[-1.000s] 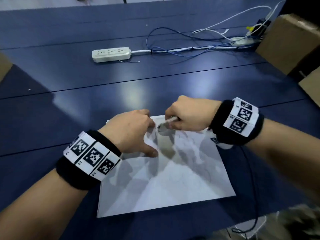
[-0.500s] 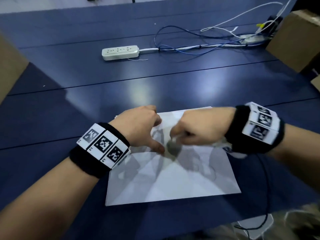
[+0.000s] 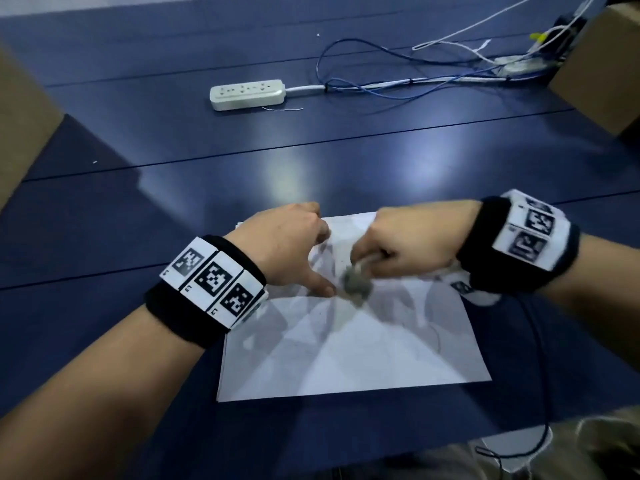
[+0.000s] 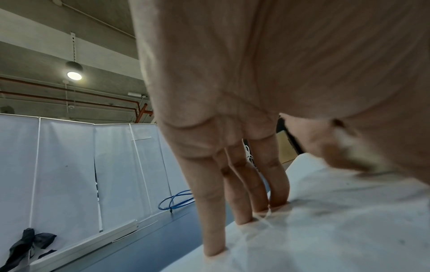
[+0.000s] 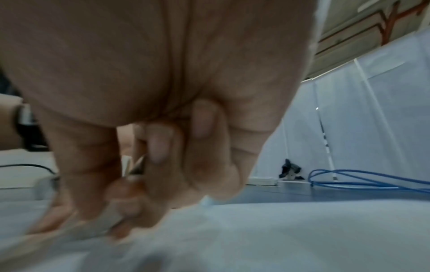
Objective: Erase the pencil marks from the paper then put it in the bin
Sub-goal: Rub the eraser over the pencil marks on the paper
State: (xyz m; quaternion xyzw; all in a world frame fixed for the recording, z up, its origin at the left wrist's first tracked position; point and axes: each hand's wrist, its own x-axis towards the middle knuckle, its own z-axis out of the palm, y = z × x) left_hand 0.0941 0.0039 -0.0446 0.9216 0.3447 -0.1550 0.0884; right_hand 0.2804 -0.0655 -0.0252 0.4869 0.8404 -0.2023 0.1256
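A white sheet of paper (image 3: 363, 351) lies flat on the dark blue table (image 3: 138, 209), with faint pencil marks near its upper middle. My left hand (image 3: 287, 251) presses the sheet's top left part with straight fingertips (image 4: 214, 246) and thumb. My right hand (image 3: 408, 247) is curled round a small whitish eraser (image 3: 363, 268), which is blurred and touches the paper just right of my left thumb. In the right wrist view the eraser (image 5: 111, 213) shows between thumb and fingers against the paper (image 5: 279, 235). No bin is in view.
A white power strip (image 3: 247, 94) lies on the far side of the table, with blue and white cables (image 3: 398, 84) running right. Cardboard boxes stand at the far right (image 3: 602, 71) and the left edge (image 3: 20, 123). A black cable (image 3: 540, 375) hangs from my right wrist.
My right hand has moved the eraser down the sheet, from near the top edge toward the middle, beside my left thumb. My left hand has kept pressing the paper.
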